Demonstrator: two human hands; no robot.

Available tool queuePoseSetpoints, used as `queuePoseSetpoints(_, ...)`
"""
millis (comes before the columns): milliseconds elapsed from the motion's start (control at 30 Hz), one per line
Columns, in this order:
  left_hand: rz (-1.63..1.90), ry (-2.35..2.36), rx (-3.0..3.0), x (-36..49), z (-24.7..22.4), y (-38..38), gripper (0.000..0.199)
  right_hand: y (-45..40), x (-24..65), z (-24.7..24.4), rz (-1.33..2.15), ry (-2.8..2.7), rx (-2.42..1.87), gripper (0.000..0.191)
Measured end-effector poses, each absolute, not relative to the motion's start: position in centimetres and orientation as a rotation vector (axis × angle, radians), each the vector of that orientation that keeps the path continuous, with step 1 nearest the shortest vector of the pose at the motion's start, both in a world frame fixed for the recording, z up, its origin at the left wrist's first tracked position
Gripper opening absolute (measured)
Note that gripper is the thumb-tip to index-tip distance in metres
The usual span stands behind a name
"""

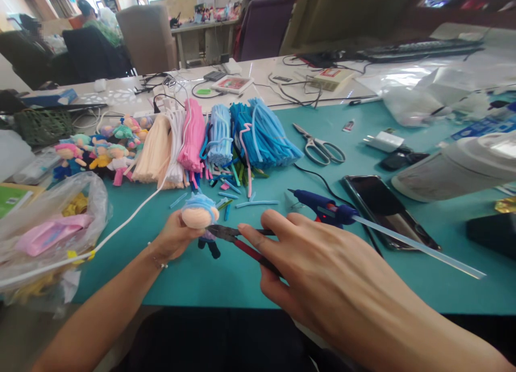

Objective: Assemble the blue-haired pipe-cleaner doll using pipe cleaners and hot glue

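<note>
My left hand point(176, 236) is closed around a small doll point(198, 213) with a beige head, light blue hair, a purplish body and dark legs hanging below. In my right hand point(294, 254) are pliers point(261, 258) with red and black handles. Their dark jaws touch or nearly touch the doll just under its head, on the right side. The fingers of my left hand are partly hidden behind the head. Cut blue and green pipe cleaner pieces point(258, 203) lie on the teal mat point(193, 286) beyond the doll.
Bundles of beige, white, pink point(192, 135) and blue pipe cleaners point(268, 133) stand behind, beside finished dolls point(121, 151). Scissors point(322, 149), a glue gun point(322, 205), a phone point(387, 210) and a cup point(455, 167) lie right. A plastic bag point(99, 200) and white cable point(133, 213) are left.
</note>
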State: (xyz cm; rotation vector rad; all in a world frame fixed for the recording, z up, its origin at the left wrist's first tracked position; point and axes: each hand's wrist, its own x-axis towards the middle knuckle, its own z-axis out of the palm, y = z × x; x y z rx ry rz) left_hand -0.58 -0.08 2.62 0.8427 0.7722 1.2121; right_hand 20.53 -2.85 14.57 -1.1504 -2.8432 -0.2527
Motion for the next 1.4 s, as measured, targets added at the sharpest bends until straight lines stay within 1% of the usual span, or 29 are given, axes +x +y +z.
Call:
queuePoseSetpoints(167, 1.243, 0.744, 0.842, -0.7, 2.9, 0.1, 0.037, -2.6, 21.1, 14.7, -0.229, -2.802, -1.13, 0.03)
queuePoseSetpoints(333, 1.304, 0.684, 0.811, -0.8, 3.0, 0.2, 0.036, -1.9, 23.4, 14.9, -0.223, -2.67, -1.097, 0.041)
queuePoseSetpoints(567, 1.286, 0.667, 0.776, -0.9, 2.8, 0.2, 0.034, -1.8, 25.1, 13.2, 0.173, -2.593, -1.1, 0.048)
queuePoseSetpoints(700, 1.291, 0.665, 0.781, -1.0, 2.8, 0.2, 0.035, -1.8, 24.7, 11.9, 0.265, -2.523, -1.096, 0.049)
queuePoseSetpoints(867, 1.308, 0.694, 0.766, -1.0, 2.9, 0.3, 0.045, -2.1, 23.6, 11.0, 0.144, -2.477, -1.048, 0.045)
queuePoseSetpoints(1133, 1.312, 0.729, 0.749, -0.9, 3.2, 0.2, 0.041, -2.6, 21.7, 10.9, -0.167, -2.535, -1.035, 0.048)
queuePoseSetpoints(1300, 1.337, 0.726, 0.697, -1.1, 2.8, 0.3, 0.04, -2.7, 23.3, 10.4, -0.112, -2.547, -1.076, 0.047)
queuePoseSetpoints(1400, 1.338, 0.724, 0.709, -1.1, 2.6, 0.3, 0.041, -2.4, 24.5, 9.0, -0.123, -2.546, -1.206, 0.044)
